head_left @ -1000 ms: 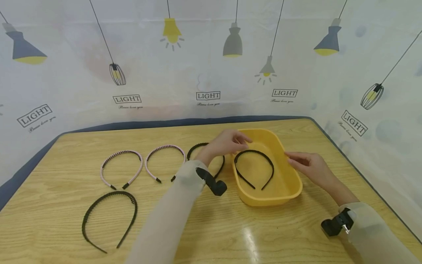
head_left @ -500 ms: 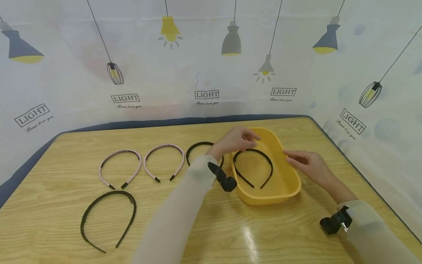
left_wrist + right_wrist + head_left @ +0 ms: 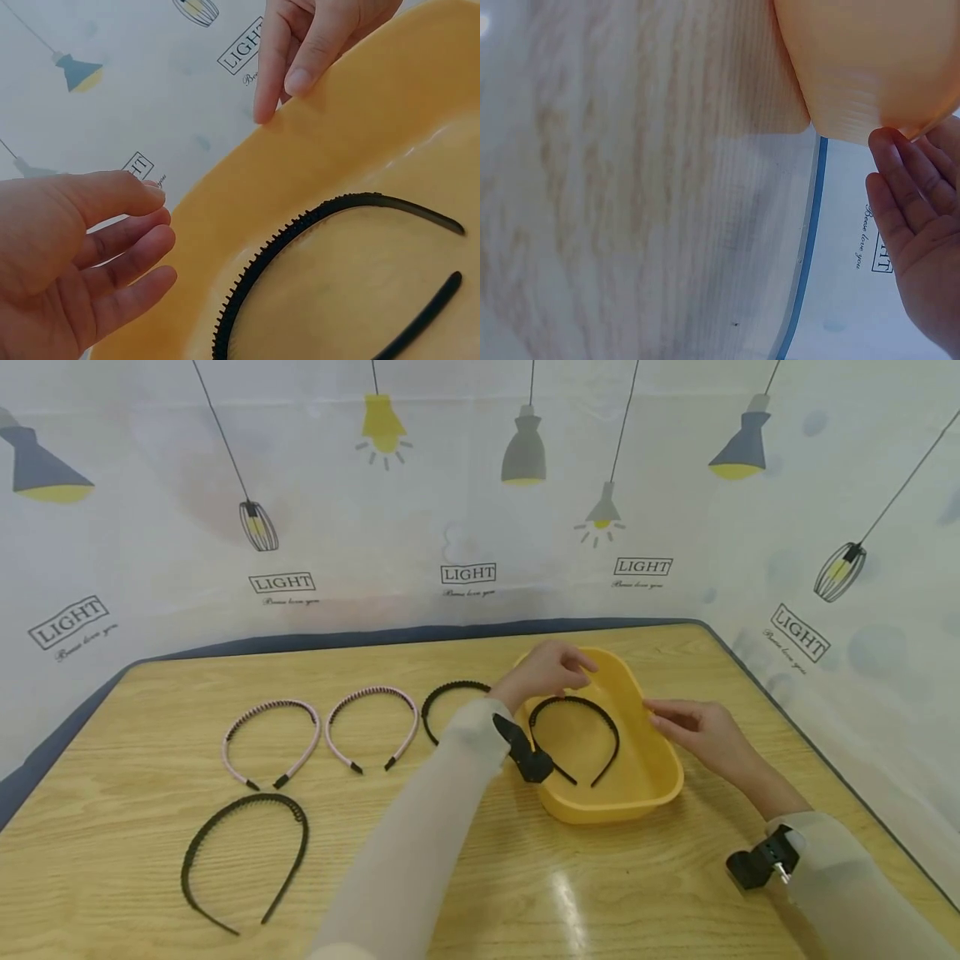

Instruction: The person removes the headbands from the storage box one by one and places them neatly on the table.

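A black toothed headband [image 3: 617, 745] lies inside the yellow plastic basin [image 3: 611, 812]. My left hand [image 3: 551, 668] is over the basin's far left part, just above that headband. Its fingers are loosely bent and hold nothing, as the left hand [image 3: 90, 255] in the left wrist view makes plain. At the basin's right side, my right hand [image 3: 705, 735] touches the rim from outside with fingertips and thumb. In the right wrist view, fairly straight fingers [image 3: 904, 180] of this hand rest against the outer wall.
Two pink headbands [image 3: 225, 752] [image 3: 331, 739] lie left of centre on the wooden table [image 3: 480, 893]. Another black headband [image 3: 187, 852] is in front of them. One more black headband [image 3: 426, 710] lies beside the basin, partly covered by my left forearm.
My left hand has moved slightly right and away from me over the basin. The right hand stays at the rim. The whole head view has shifted a little.
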Available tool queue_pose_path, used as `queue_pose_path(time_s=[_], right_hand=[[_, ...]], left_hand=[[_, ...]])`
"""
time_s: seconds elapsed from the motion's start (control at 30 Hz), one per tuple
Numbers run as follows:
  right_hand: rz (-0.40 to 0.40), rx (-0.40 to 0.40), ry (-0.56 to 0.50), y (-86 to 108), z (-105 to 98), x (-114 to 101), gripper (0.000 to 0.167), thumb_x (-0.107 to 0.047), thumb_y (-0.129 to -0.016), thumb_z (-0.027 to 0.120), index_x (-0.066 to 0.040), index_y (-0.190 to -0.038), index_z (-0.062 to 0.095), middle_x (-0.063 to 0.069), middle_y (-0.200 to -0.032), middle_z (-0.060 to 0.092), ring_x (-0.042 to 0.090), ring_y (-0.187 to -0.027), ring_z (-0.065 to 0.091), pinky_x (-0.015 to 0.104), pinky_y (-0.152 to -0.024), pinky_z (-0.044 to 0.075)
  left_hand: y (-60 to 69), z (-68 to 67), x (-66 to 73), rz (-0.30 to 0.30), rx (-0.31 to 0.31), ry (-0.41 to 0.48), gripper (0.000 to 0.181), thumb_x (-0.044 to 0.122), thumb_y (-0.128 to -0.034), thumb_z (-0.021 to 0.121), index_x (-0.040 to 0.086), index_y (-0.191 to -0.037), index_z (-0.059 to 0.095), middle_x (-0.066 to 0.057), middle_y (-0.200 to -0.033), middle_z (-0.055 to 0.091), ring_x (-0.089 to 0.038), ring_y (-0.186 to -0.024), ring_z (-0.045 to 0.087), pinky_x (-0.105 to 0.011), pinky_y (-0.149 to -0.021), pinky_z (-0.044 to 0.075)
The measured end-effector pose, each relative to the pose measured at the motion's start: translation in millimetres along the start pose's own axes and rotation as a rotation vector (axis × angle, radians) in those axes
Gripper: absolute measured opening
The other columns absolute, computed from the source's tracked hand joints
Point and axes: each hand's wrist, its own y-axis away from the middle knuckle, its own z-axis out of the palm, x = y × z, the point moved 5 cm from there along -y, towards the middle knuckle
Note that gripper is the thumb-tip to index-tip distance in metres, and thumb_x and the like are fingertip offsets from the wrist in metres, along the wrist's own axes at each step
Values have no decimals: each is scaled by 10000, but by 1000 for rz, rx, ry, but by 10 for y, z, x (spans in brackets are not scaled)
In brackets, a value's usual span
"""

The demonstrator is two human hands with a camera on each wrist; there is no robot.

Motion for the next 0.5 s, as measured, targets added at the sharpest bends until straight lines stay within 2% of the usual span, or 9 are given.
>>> queue_pose_path(time_s=[0.1,0.23,0.5], right_hand=[[6,-2,2,-3,5,10,373,-182,-934,542,46,-1229,555,220,-1171,576,-107,-911,534,136,-737,474],[18,-7,1,-5,8,10,381,-190,-938,537,46,-1236,548,219,-1181,570,-114,-911,528,138,-742,473],[19,-6,-3,0,2,-13,376,-189,-937,537,39,-1237,551,210,-1184,572,-100,-923,531,137,-747,471]], left_hand=[[-31,-1,-16,-20,6,22,273,73,-900,572,-4,-1158,617,-103,-1043,616,-206,-879,586,-270,-665,510],[-62,1,-31,-58,20,36,276,70,-895,578,-3,-1158,617,-103,-1025,623,-185,-878,590,-264,-675,509],[-171,34,-90,-95,38,54,273,66,-884,585,2,-1146,628,-77,-964,624,-178,-855,589,-275,-695,504]])
